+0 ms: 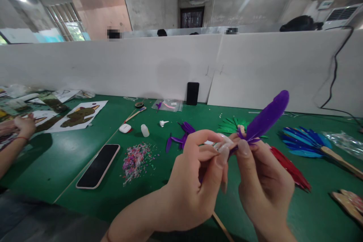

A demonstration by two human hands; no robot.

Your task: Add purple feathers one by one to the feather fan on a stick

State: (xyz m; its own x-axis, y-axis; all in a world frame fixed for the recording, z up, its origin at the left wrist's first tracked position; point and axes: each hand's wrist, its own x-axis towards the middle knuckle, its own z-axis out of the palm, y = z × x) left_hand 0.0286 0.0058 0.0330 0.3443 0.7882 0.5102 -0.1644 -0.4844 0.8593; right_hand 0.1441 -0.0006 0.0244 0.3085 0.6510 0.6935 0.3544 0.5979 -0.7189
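Note:
A long purple feather (268,117) rises up and to the right from between the thumb and fingers of my right hand (263,181). My left hand (195,185) is closed in a pinch just left of it, at the feather's lower end; its fingertips hide most of what they grip. Behind my left hand, more purple feathers (184,136) lie loose on the green table (159,204). Beyond my right hand are a fan of green feathers (229,125) and a bundle of red feathers (292,170). A wooden stick (222,227) shows below my hands.
Left of my hands are a phone (99,166), a heap of colourful bits (137,160), a small white bottle (145,131) and a white case (125,128). Blue feathers on a handle (306,143) lie right. Another person's hands (24,126) work far left. A white partition (127,68) stands behind.

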